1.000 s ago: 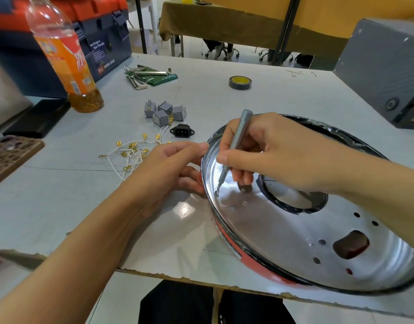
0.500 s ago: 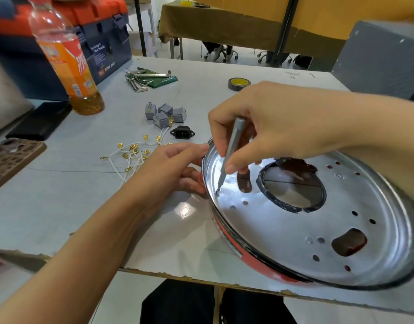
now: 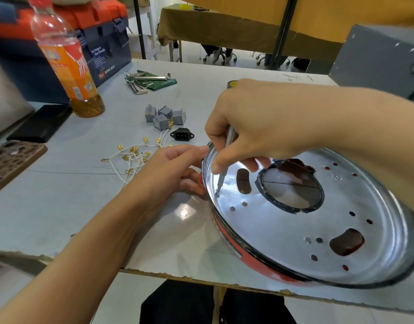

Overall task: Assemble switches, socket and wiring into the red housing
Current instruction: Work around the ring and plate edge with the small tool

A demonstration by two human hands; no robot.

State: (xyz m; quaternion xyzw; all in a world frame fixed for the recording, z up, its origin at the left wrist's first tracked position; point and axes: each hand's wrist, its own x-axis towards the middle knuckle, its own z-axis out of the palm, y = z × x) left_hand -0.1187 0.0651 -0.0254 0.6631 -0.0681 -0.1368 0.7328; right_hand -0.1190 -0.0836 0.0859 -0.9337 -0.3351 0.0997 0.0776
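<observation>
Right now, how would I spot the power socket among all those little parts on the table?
Start at the big round red housing with the shiny metal plate, then look just past its far left rim, beyond the left hand. The socket lies alone there, in front of the cluster of grey switches. It is the only black part, with a recessed face showing prongs.
</observation>
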